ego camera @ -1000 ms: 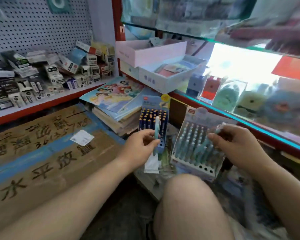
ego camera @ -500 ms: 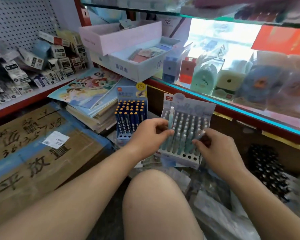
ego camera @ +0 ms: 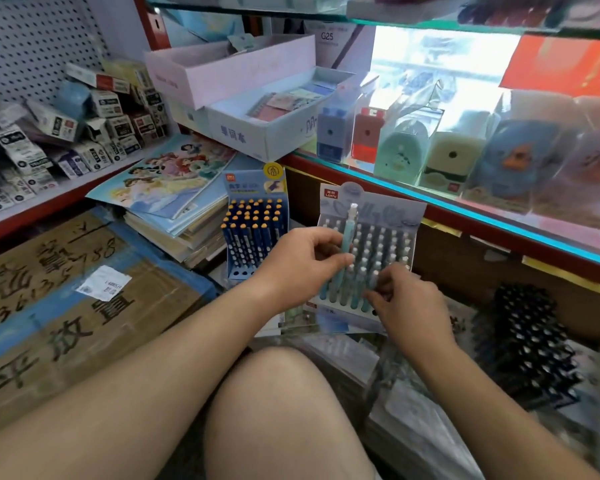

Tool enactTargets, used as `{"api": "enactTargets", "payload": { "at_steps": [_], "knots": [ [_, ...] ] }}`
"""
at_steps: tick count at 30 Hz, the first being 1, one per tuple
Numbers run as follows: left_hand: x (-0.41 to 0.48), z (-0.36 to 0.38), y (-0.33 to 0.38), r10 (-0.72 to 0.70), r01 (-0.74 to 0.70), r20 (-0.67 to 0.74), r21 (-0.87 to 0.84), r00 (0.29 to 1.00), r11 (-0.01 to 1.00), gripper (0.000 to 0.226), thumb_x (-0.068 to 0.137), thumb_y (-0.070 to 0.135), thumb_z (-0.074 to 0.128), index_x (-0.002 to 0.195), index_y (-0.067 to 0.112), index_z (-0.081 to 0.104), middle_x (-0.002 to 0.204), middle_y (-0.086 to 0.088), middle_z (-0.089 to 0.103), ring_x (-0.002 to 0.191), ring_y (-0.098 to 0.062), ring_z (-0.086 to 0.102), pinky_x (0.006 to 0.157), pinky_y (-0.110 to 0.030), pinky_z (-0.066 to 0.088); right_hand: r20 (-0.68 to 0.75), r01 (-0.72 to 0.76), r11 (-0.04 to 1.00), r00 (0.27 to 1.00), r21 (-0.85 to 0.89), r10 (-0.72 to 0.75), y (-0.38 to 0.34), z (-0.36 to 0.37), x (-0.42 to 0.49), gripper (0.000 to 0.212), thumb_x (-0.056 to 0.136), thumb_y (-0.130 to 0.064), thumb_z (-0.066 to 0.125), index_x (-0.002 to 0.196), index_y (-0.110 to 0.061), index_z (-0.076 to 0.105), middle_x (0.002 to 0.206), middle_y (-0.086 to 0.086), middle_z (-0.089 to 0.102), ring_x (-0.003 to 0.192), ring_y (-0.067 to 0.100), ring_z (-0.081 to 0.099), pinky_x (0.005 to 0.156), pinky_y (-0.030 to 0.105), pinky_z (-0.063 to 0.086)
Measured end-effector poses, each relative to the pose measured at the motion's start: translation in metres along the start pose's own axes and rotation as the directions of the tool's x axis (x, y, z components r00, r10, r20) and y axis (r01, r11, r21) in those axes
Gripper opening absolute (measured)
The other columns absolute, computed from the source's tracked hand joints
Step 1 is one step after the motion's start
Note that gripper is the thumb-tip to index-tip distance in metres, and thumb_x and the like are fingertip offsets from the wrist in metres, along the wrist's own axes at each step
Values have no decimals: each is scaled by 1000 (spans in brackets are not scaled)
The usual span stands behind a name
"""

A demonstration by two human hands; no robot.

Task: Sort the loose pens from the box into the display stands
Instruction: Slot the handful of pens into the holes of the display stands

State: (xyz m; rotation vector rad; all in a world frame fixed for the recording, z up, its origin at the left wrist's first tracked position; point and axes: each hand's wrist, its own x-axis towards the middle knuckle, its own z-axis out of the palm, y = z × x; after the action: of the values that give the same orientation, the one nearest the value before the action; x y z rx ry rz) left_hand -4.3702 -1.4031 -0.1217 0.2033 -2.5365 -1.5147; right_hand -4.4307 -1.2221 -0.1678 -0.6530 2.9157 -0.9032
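Observation:
A pale blue display stand (ego camera: 388, 209) full of light teal pens leans in front of me. My left hand (ego camera: 302, 261) pinches one teal pen (ego camera: 347, 230) upright over the stand's left rows, its clear cap sticking up. My right hand (ego camera: 406, 299) has its fingers curled among the pens in the stand's lower right rows; whether it grips one is hidden. To the left stands a dark blue stand (ego camera: 253, 230) of navy pens with orange tips.
A rack of black pens (ego camera: 530, 344) lies at the right. Stacked picture books (ego camera: 167, 188) and taped cardboard cartons (ego camera: 66, 306) fill the left. Boxed pencil sharpeners (ego camera: 402, 147) line the glass shelf. My bare knee (ego camera: 284, 410) is in the foreground, with plastic-wrapped packs (ego camera: 413, 410) beside it.
The view has swung right and closer. My left hand carried the teal pen from beside the navy stand over to the pale blue stand; my right hand slid lower down that stand.

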Motion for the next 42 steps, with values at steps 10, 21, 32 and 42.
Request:
{"api": "enactTargets", "payload": {
  "at_steps": [10,21,32,42],
  "knots": [
    [1,9,35,84,-101,134,124,987,987,15,93,22,73,108,22,77,91,8,75,86,-6,70,85,-32,60,-121,185,778,983,601,-141,-26,-73,-9,16,91,-28,71,107,-23,69,88,-6,70,83,12,70,72,28,61],
    [1,-14,-2,-12,47,-99,366,995,929,48,88,37,77,130,24,57,121,8,55,106,-5,56,86,-14,44,-174,154,910,980,385,-92,12,-64,-11,6,94,-31,68,100,-30,70,87,-15,70,81,0,66,71,21,57],
    [-14,14,-79,-274,263,18,225,961,938,56,84,30,81,134,20,57,127,3,67,111,-13,66,99,-43,56,-117,119,961,989,251,-92,22,-37,-10,7,94,-32,67,99,-32,72,90,-18,68,84,-4,64,74,20,55],
    [-16,19,-85,-261,251,29,186,965,950,67,90,26,76,147,20,43,125,8,59,113,-15,63,97,-33,54,-50,37,994,998,101,-33,18,-12,-6,15,92,-33,71,101,-28,60,90,-15,64,79,-3,60,72,24,56]
  ]
}}
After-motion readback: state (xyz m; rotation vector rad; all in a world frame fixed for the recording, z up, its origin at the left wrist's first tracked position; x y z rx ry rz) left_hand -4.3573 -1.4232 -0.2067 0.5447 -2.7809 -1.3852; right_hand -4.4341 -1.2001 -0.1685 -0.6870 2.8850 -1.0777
